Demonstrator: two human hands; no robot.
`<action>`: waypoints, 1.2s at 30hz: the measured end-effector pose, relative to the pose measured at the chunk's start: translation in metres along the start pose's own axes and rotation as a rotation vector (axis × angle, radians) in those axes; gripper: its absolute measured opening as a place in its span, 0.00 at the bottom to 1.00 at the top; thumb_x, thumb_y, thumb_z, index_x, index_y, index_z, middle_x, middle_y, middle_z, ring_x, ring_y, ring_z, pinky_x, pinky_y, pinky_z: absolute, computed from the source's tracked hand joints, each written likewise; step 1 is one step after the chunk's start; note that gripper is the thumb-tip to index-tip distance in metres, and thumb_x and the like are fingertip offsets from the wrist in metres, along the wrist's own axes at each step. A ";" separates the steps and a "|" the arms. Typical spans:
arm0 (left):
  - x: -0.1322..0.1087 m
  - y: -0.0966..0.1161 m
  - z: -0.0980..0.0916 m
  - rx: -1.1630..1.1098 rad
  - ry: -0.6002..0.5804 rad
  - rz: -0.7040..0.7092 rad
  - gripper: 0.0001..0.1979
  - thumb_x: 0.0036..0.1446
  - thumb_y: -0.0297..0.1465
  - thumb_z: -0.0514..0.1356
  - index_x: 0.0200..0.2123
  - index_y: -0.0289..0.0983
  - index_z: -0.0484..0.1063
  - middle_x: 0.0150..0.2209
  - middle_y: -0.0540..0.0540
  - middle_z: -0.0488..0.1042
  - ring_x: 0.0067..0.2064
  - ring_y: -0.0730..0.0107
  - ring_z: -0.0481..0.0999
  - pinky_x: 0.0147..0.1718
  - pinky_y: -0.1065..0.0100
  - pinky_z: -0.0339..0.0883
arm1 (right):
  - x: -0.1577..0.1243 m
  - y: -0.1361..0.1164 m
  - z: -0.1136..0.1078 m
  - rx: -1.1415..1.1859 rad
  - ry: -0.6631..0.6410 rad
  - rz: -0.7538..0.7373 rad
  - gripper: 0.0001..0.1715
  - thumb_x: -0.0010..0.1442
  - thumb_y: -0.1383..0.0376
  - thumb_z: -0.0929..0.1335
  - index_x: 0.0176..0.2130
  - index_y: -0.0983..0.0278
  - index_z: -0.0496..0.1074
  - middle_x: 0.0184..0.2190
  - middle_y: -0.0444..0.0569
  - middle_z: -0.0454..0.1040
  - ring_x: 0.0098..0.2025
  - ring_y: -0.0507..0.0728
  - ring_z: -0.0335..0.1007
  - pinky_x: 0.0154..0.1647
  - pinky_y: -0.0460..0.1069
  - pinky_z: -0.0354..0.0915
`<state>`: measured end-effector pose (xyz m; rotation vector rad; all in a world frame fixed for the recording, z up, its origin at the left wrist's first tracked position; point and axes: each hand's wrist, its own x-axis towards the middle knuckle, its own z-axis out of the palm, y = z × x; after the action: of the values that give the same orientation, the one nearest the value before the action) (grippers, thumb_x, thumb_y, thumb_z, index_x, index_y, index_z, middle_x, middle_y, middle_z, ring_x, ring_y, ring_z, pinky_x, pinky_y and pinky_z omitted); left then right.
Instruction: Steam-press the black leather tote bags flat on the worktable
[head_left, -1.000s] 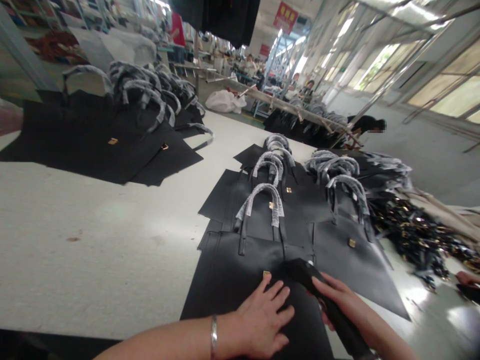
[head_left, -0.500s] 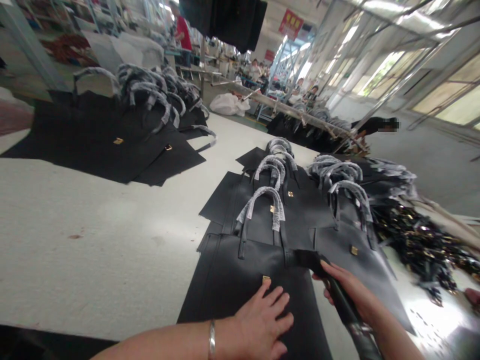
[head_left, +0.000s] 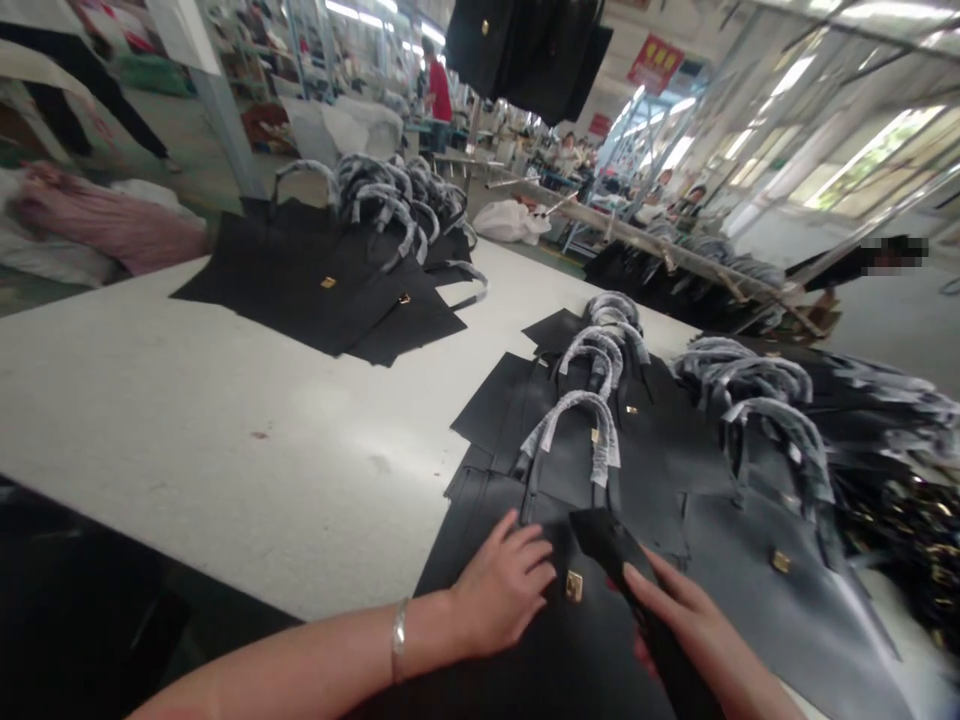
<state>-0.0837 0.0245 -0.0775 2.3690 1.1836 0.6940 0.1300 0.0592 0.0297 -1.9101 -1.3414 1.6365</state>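
My left hand (head_left: pixel 501 582) lies flat with fingers spread on the nearest black leather bag panel (head_left: pixel 480 520), just left of its gold clasp (head_left: pixel 574 586). My right hand (head_left: pixel 694 630) grips a long black strap (head_left: pixel 611 545) that lies across the same panel, to the right of the clasp. Above my hands a handle wrapped in grey foam (head_left: pixel 577 425) arches over the panel behind.
Several more black panels with wrapped handles (head_left: pixel 772 430) overlap on the white table (head_left: pixel 225 400). Another stack (head_left: pixel 352 270) lies far left. Dark hardware (head_left: pixel 911 520) is piled at right. Pink cloth (head_left: pixel 112 225) sits beyond the table. Other people work in the background.
The view has swung left and down. My left hand has slid to the left of the clasp, and my right hand has brought the strap closer to the clasp.
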 end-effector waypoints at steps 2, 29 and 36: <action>-0.011 -0.009 -0.007 0.064 0.011 -0.105 0.23 0.60 0.40 0.55 0.56 0.37 0.63 0.59 0.42 0.63 0.64 0.53 0.52 0.63 0.46 0.36 | 0.009 -0.006 0.018 -0.040 -0.068 -0.009 0.39 0.56 0.49 0.67 0.61 0.61 0.56 0.14 0.40 0.70 0.16 0.56 0.69 0.15 0.45 0.64; -0.022 -0.011 -0.008 -0.074 0.073 -0.177 0.14 0.61 0.27 0.52 0.50 0.36 0.65 0.50 0.42 0.68 0.51 0.63 0.66 0.50 0.65 0.62 | 0.012 -0.023 0.048 -0.189 -0.091 -0.037 0.45 0.54 0.47 0.68 0.63 0.62 0.54 0.14 0.40 0.70 0.16 0.56 0.68 0.15 0.46 0.62; 0.022 -0.099 -0.054 -0.037 -0.070 -0.203 0.07 0.56 0.32 0.62 0.40 0.42 0.73 0.39 0.50 0.70 0.41 0.68 0.70 0.36 0.71 0.62 | 0.006 -0.011 0.070 -0.189 -0.159 -0.015 0.49 0.53 0.46 0.68 0.65 0.63 0.51 0.13 0.39 0.70 0.16 0.57 0.70 0.16 0.46 0.63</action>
<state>-0.1655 0.1049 -0.0840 2.1853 1.3458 0.5563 0.0627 0.0463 0.0117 -1.8989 -1.6213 1.7410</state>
